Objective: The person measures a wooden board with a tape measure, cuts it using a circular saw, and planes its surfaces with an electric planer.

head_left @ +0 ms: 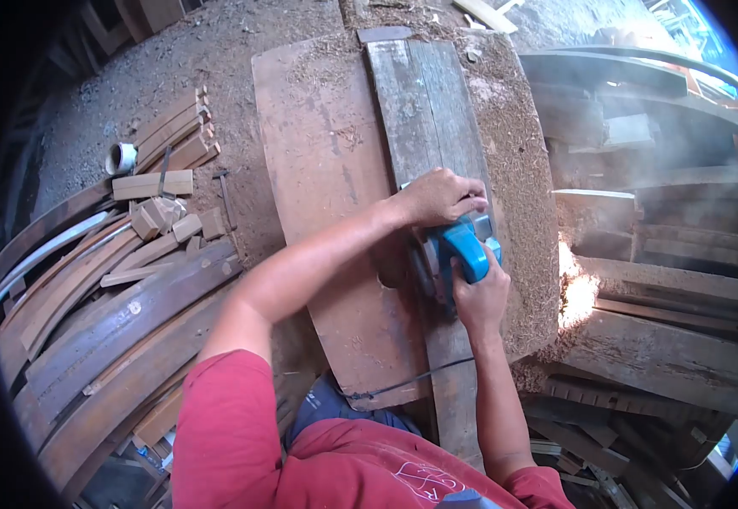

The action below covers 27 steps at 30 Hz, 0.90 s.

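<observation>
A blue electric planer (pixel 465 248) rests on a long weathered plank (pixel 438 110) that runs away from me. My right hand (pixel 481 293) is wrapped round the planer's blue rear handle. At the front of the tool, my left hand (pixel 443 197) is closed over it with curled fingers; the part beneath the palm is hidden. Behind the planer the plank's surface looks browner, while ahead of it the wood is grey with a lengthwise crack. A dark cord (pixel 411 383) crosses the plank near my body.
The plank lies on a wide wooden board (pixel 322 170), with shavings (pixel 517 178) heaped along its right side. Stacked timber (pixel 140 314) and small offcuts (pixel 161 216) lie at left, near a white cup-like container (pixel 120 159) and a hammer (pixel 225 197). More beams (pixel 674 339) stand at right under hazy dust.
</observation>
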Tool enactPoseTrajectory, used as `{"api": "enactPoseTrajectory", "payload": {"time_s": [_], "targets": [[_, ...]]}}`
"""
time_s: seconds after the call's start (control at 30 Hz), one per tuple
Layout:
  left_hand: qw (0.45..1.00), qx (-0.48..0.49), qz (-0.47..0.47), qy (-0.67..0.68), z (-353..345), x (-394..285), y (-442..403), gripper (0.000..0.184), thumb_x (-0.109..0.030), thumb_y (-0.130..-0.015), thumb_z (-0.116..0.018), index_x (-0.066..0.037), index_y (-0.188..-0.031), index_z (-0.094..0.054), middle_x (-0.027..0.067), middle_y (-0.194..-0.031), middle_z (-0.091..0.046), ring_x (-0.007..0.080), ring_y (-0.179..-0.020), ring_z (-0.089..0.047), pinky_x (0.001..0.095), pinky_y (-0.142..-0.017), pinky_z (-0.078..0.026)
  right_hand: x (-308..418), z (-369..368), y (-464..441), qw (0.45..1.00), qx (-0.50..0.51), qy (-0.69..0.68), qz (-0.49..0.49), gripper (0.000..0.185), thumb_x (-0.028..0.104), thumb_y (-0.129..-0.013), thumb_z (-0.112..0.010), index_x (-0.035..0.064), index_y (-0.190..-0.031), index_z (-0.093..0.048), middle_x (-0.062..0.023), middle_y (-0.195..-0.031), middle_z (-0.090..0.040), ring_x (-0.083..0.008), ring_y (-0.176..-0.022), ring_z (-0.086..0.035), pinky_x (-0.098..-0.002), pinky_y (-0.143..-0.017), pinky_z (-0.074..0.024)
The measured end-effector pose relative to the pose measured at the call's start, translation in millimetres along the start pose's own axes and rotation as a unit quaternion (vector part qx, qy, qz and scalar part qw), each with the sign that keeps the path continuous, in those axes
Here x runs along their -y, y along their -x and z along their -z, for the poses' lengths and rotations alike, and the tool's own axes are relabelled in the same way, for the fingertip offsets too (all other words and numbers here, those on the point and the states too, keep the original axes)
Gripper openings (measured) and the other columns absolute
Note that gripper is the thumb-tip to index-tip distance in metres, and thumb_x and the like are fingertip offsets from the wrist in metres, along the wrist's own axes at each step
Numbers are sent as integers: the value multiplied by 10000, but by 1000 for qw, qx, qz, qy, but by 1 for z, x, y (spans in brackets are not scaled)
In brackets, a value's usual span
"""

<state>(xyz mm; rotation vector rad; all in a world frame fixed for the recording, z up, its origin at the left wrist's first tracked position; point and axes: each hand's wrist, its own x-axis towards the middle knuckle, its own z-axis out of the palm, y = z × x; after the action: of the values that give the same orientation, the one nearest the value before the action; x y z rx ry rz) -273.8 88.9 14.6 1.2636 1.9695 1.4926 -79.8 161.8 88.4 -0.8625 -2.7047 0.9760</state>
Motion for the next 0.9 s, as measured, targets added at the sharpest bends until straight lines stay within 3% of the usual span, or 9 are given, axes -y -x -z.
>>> {"api": "enactPoseTrajectory", "payload": {"time_s": [0.07, 0.1, 0.17, 0.23, 0.27, 0.53, 0.6, 0.73, 0.9], "targets": [[989, 106, 45, 92, 19, -5, -4, 258, -318, -1067, -645, -88, -1109, -753, 130, -791, -740, 286, -734, -749, 431, -733, -585, 2, -1, 1, 1000, -5, -6, -5, 418, 179, -890, -810, 26, -1271, -731, -284, -946, -756, -470, -930, -751, -512, -779, -591], [980, 76, 81, 164, 32, -10, -1, 269, -299, -1083, -622, -64, -1129, -745, 121, -952, -754, 229, -908, -734, 382, -846, -566, 3, -1, 0, 1000, -5, -10, -8, 414, 175, -891, -808, 27, -1270, -732, -280, -943, -757, -472, -932, -750, -511, -777, -590], [958, -279, -63, -28, 40, 66, 20, 296, -278, -1086, -606, -68, -1274, -696, 134, -1149, -744, 314, -1164, -687, 485, -1021, -508, 7, -6, -7, 1000, -11, -27, -1, 408, 170, -891, -807, 32, -1268, -733, -279, -940, -757, -474, -928, -748, -507, -773, -589], [813, -438, 261, -283, 59, 72, 49, 341, -197, -1075, -582, -82, -1394, -624, 132, -1297, -685, 343, -1350, -576, 548, -1149, -410, 17, -13, -21, 999, -18, -39, 0, 402, 164, -891, -805, 38, -1266, -735, -277, -938, -756, -476, -925, -747, -503, -768, -588], [758, -458, 267, -379, 51, 96, 66, 426, -176, -1066, -563, -93, -1483, -543, 157, -1401, -616, 372, -1394, -538, 581, -1215, -372, 31, -19, -40, 1000, -11, -21, -21, 391, 161, -889, -802, 42, -1256, -738, -277, -932, -756, -478, -918, -746, -509, -765, -586], [767, -360, 269, -459, 49, 92, 56, 355, -221, -1024, -626, -18, -1304, -549, 204, -1434, -530, 408, -1453, -447, 574, -1297, -303, 93, -84, -213, 995, -66, 41, 71, 246, 218, -874, -739, 34, -1037, -734, -277, -978, -756, -484, -935, -731, -560, -828, -577], [762, -351, 279, -467, 47, 90, 53, 369, -238, -1019, -644, -22, -1303, -549, 197, -1448, -513, 396, -1458, -442, 566, -1301, -294, 117, -101, -282, 993, -72, 74, 48, 402, 316, -848, -772, 22, -1122, -768, -302, -1041, -753, -506, -1016, -718, -557, -882, -579], [750, -346, 290, -484, 48, 90, 52, 423, -298, -1026, -643, -46, -1353, -552, 193, -1449, -509, 387, -1460, -436, 560, -1304, -280, 130, -129, -390, 990, -89, 48, 100, 373, 249, -812, -678, -30, -1035, -783, -337, -1013, -747, -507, -1020, -732, -549, -918, -590], [748, -330, 299, -492, 46, 90, 53, 484, -361, -1034, -626, -76, -1417, -542, 189, -1470, -492, 385, -1468, -419, 557, -1310, -259, 70, -89, -307, 994, -6, 57, 91, 341, 322, -868, -733, -1, -961, -792, -305, -943, -743, -512, -939, -721, -538, -817, -576]]}}
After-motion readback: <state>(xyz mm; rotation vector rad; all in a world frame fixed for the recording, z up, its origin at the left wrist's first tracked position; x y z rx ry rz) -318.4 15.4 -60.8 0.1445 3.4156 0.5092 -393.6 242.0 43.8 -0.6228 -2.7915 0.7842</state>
